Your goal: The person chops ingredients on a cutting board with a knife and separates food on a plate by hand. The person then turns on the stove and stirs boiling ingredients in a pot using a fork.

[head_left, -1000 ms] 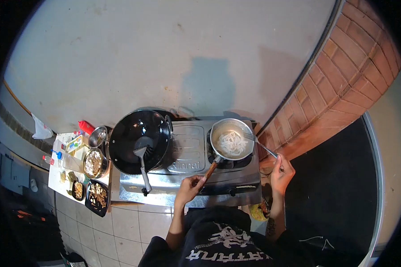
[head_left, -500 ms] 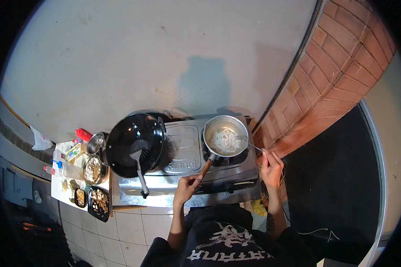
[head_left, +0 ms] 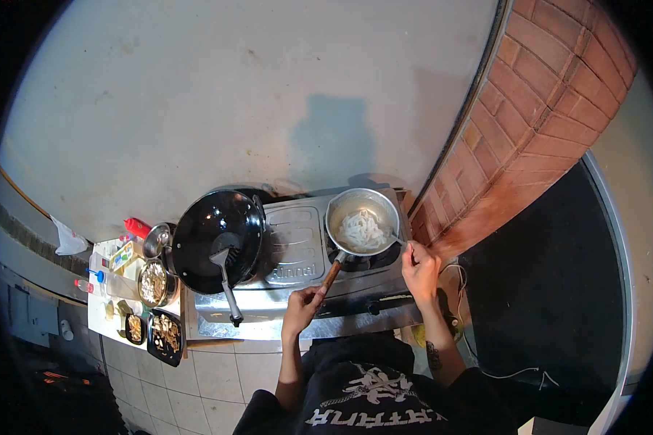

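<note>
My left hand [head_left: 304, 307] is closed around the wooden handle of a small saucepan [head_left: 335, 272], which sits on the right burner of the stove. Inside the pan lies a pale heap of noodles [head_left: 363, 230]. In my right hand [head_left: 420, 267], at the pan's right rim, I pinch a fork [head_left: 399, 240]; its tines are hidden among the noodles. To the left, a black wok [head_left: 218, 225] rests on the other burner, with a grey-handled spatula [head_left: 227, 287] leaning inside it and its handle over the front edge.
The steel stove [head_left: 294, 246] stands against a pale wall. On a side table at left are a metal bowl of chopped food [head_left: 157, 283], a black tray of food pieces [head_left: 165, 338], a red bottle [head_left: 136, 228] and a clear jug [head_left: 121, 286]. A brick pillar [head_left: 524, 116] rises at right.
My right hand has moved left, closer to the pan, and the fork has gone deeper into the noodles. The left hand keeps its grip on the handle. The view has shifted slightly.
</note>
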`<state>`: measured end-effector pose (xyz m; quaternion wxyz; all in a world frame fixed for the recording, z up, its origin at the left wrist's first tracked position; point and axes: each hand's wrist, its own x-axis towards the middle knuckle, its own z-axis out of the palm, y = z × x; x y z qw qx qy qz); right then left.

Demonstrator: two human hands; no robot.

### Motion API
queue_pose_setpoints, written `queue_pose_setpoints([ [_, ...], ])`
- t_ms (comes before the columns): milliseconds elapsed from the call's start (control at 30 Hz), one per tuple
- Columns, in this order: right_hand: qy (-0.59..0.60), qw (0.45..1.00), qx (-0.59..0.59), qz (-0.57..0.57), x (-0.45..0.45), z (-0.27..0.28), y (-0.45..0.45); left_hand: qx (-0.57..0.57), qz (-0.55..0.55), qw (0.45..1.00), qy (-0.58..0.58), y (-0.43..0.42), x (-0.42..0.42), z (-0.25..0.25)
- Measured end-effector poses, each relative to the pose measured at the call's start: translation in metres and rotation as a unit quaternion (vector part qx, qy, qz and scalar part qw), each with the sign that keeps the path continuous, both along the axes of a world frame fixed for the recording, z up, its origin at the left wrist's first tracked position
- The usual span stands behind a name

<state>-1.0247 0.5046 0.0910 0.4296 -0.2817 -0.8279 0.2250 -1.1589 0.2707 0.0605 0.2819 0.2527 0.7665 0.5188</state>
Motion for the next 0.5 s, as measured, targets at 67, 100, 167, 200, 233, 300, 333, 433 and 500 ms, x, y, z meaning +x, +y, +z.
queue_pose_setpoints([
  [67, 0.026, 0.997, -0.069, -0.016, -0.002, -0.012, -0.005, 0.003, 0.008, 1.000, -0.008, 0.000, 0.002, 0.000],
  [100, 0.053, 0.989, -0.136, -0.033, -0.004, -0.014, -0.008, 0.007, 0.015, 1.000, -0.015, 0.000, 0.003, 0.001],
  [167, 0.061, 0.984, -0.166, -0.030, -0.006, -0.016, -0.017, 0.004, 0.012, 1.000, -0.010, 0.000, 0.003, -0.001],
  [200, 0.070, 0.978, -0.194, -0.028, -0.007, -0.016, -0.021, 0.004, 0.008, 1.000, -0.005, 0.000, 0.002, -0.001],
  [233, 0.079, 0.977, -0.196, -0.028, -0.009, -0.024, -0.023, 0.002, 0.008, 1.000, -0.003, 0.000, 0.002, 0.000],
  [300, 0.089, 0.976, -0.197, -0.022, -0.012, -0.033, -0.027, -0.009, 0.006, 1.000, -0.010, 0.000, 0.002, 0.003],
  [333, 0.098, 0.975, -0.196, -0.017, -0.014, -0.035, -0.028, -0.010, 0.006, 1.000, -0.009, 0.001, 0.002, 0.003],
  [433, 0.100, 0.985, -0.142, 0.001, -0.009, -0.025, -0.030, 0.001, 0.005, 1.000, 0.007, -0.001, 0.002, -0.003],
  [500, 0.109, 0.987, -0.118, 0.011, -0.007, -0.011, -0.031, 0.007, 0.003, 1.000, -0.006, -0.001, 0.001, -0.007],
])
